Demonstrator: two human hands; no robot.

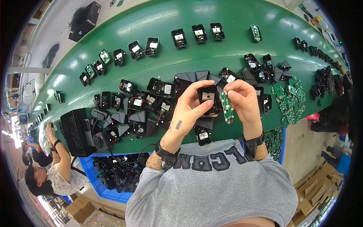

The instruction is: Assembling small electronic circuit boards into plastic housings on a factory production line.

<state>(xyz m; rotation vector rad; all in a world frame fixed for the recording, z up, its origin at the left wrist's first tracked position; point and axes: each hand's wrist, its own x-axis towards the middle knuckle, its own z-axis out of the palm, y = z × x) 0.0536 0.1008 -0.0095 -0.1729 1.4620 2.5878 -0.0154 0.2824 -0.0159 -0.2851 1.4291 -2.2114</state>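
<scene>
My left hand [192, 104] grips a black plastic housing [204, 90] with a pale metal plate inside, its thumb pressed over the open side. Just right of it, my right hand [243, 99] pinches a narrow green circuit board [227, 108] by its upper end, the board hanging upright next to the housing. Whether wires join the two is hidden by the fingers. Close below my hands, another open black housing [203, 135] lies near the bench edge. More open housings with red wires [164, 88] lie left of my hands.
A heap of green circuit boards [289, 99] lies to the right on the green bench [151, 28]. Housings stand in a row [179, 38] farther back. At left is a black box of small parts [77, 132]; a blue bin [96, 185] sits below. Another person [56, 172] works at far left.
</scene>
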